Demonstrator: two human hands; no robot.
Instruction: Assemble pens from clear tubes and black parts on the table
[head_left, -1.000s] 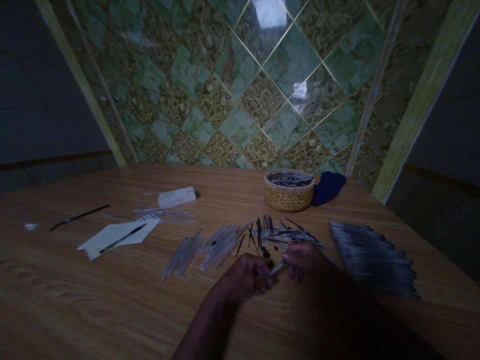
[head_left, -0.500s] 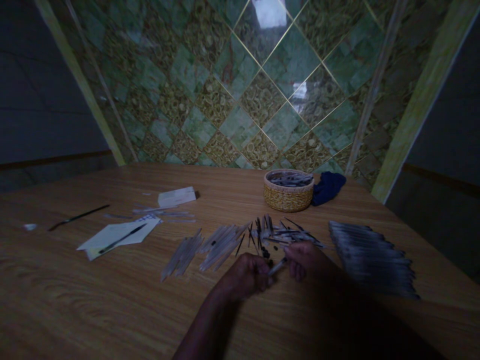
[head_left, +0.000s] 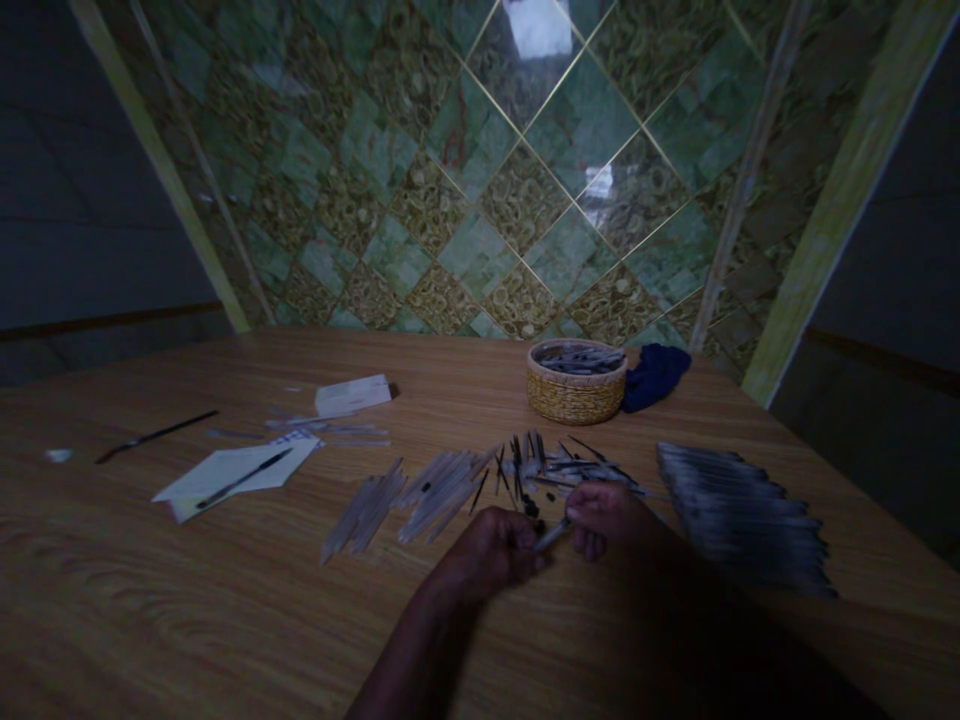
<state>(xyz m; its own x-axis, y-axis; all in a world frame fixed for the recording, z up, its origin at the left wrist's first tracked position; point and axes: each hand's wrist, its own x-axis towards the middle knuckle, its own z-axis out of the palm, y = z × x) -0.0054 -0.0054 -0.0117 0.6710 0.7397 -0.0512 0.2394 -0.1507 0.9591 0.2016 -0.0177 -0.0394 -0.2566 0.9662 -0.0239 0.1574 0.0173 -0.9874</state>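
Observation:
A short pale pen barrel [head_left: 553, 535] slants between my two hands. My left hand [head_left: 499, 552] is closed around its lower end. The fingertips of my right hand [head_left: 606, 518] pinch its upper end, where a dark tip shows; whether that is a cap or a plug I cannot tell. Just beyond the hands lie small black caps [head_left: 530, 507] and thin black pieces [head_left: 516, 465] that look like pen parts. Clear barrels [head_left: 444, 490] lie in a pile left of these. To the right, black-ended pens [head_left: 742, 520] are laid side by side in a row.
A wicker basket [head_left: 576, 395] full of pens stands at the back, with a dark blue cloth [head_left: 657, 375] against it. On the left are a white box [head_left: 352, 394], papers [head_left: 244, 470] with a dark pen on top, and a long dark stick [head_left: 157, 436]. A tiled wall rises behind.
Almost nothing differs. Both hands keep hold of the pen barrel, with only a very slight shift of the right hand.

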